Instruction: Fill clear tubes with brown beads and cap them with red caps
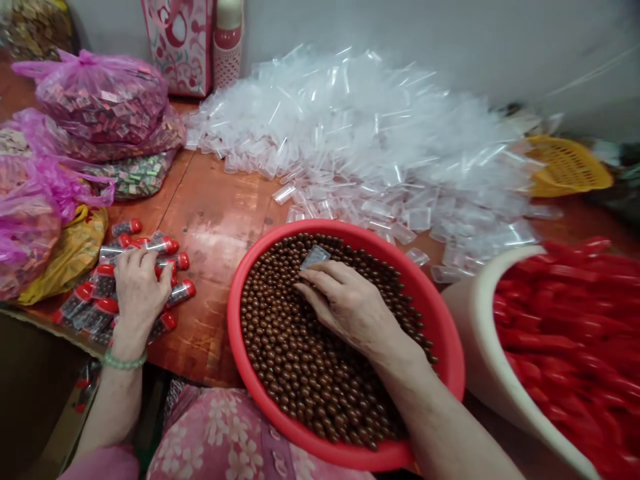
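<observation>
My left hand (137, 283) lies over a pile of small clear tubes with red caps (97, 317), which hold dark little balls. Its fingers curl down around tubes there, and a red cap shows beside the thumb; the fingertips are partly hidden. Inside a red basin (345, 460), my right hand (345, 297) pinches a clear plastic tube (315, 257) just above the shiny brown balls (285, 333). The tube's near end is hidden by the fingers.
Behind the basin spreads a heap of clear tubes (350, 127). A white bucket (480, 320) of red caps (570, 333) stands at right, near a yellow basket (570, 167). Pink plastic bags (100, 100) and a yellow bag (70, 260) crowd the left. The table edge runs below the capped tubes.
</observation>
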A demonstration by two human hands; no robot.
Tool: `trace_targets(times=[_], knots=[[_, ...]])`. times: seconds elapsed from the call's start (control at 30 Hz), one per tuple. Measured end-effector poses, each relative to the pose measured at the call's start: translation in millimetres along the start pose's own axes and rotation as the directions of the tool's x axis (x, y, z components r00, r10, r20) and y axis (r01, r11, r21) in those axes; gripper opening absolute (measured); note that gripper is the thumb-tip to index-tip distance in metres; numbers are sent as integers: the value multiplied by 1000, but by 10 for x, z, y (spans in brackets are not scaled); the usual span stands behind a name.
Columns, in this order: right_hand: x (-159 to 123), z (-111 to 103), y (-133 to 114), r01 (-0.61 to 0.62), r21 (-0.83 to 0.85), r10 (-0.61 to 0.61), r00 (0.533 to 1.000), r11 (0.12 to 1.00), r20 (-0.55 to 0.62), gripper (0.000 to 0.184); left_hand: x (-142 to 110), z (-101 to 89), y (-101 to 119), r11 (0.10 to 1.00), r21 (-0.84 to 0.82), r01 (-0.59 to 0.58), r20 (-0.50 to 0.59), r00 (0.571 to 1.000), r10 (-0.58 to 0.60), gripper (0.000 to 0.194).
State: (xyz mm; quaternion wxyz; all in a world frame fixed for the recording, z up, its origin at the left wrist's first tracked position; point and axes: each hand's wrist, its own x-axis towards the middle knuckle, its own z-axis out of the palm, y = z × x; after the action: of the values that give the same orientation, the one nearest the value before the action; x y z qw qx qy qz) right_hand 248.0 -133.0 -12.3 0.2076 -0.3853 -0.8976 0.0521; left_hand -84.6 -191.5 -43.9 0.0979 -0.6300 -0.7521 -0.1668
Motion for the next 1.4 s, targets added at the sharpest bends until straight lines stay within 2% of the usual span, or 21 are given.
trace_targets(times=[0.07, 0.13, 0.2, 0.27, 0.37, 0.47, 0.53, 0.67, 0.73, 0.8, 0.87, 1.0, 1.1, 1.2, 1.27, 1.33, 1.4], knots=[[4, -32, 73, -80, 15, 80, 996, 997, -26, 17, 70, 3, 179, 987, -155, -47, -15, 999, 46, 27], [6, -80, 163, -203, 52, 205, 978, 978, -40, 18, 164, -11, 407, 935, -346, -81, 9, 996, 89, 23], [14, -127, 246, -357, 61, 357, 934, 932, 20, 21, 260, -45, 648, 851, -518, -88, 36, 992, 124, 21], [41, -146, 306, -487, 45, 479, 870, 872, 119, 25, 337, -88, 872, 757, -646, -96, 42, 986, 161, 20], [125, -91, 354, -601, 94, 574, 790, 793, 215, 32, 385, -119, 1134, 658, -739, -144, 30, 969, 246, 16], [215, 43, 379, -636, 214, 594, 770, 741, 231, 33, 357, -78, 1288, 651, -720, -242, -21, 944, 328, 14], [247, 130, 384, -600, 325, 567, 799, 731, 200, 31, 321, -36, 1339, 677, -665, -316, -53, 924, 380, 16], [244, 179, 324, -420, 462, 420, 901, 781, 109, 26, 275, 6, 1370, 727, -551, -409, -50, 886, 461, 22], [232, 137, 265, -313, 450, 287, 949, 836, 128, 22, 280, 11, 1370, 730, -533, -429, -41, 874, 484, 22], [225, 76, 215, -229, 425, 155, 967, 876, 202, 22, 298, 13, 1371, 724, -539, -429, -35, 871, 490, 22], [224, 17, 189, -190, 393, 75, 954, 900, 290, 26, 308, 3, 1376, 725, -552, -412, -29, 878, 477, 23], [227, -84, 194, -196, 305, 41, 893, 932, 448, 34, 211, -94, 1405, 765, -519, -382, 50, 879, 473, 33], [208, -155, 190, -142, 277, -25, 852, 950, 522, 31, 19, -206, 1430, 809, -423, -409, 146, 850, 506, 59], [179, -211, 175, -77, 279, -89, 839, 957, 537, 27, -190, -282, 1459, 829, -333, -449, 236, 812, 534, 93], [181, -242, 179, -67, 280, -102, 831, 958, 547, 23, -298, -301, 1488, 843, -285, -456, 285, 800, 528, 105], [215, -274, 204, -94, 288, -99, 803, 953, 587, 21, -373, -305, 1523, 854, -247, -458, 324, 792, 518, 107], [274, -310, 249, -139, 293, -93, 749, 946, 656, 22, -419, -303, 1561, 861, -217, -460, 346, 788, 509, 102]])
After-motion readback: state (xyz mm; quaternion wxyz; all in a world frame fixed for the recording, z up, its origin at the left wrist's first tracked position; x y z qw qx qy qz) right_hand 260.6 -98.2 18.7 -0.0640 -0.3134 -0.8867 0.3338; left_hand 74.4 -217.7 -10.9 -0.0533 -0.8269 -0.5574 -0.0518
